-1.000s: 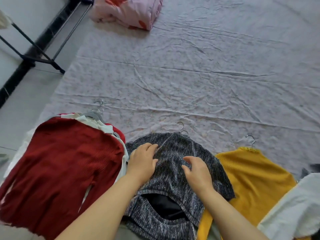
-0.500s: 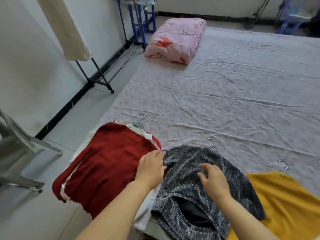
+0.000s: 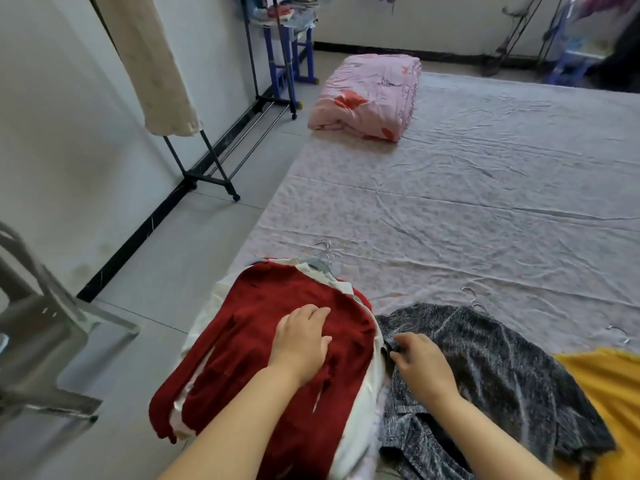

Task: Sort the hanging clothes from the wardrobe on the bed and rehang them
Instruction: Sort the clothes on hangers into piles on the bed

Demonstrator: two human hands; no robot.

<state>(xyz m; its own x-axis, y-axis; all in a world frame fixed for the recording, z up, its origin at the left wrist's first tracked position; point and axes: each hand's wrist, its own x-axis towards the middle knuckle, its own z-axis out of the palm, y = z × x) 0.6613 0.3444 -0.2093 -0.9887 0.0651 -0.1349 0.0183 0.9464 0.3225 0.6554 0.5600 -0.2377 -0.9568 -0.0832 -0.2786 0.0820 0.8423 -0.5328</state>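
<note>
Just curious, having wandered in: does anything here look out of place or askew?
The dark red knitted sweater under the left hand tops a pile at the edge of the bed; its sleeves dangle off the side.

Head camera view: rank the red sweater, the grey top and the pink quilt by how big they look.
Tied first: red sweater and grey top, which look about alike.
Last: pink quilt, but it lies farther from the camera, so its true size is unsure.
</note>
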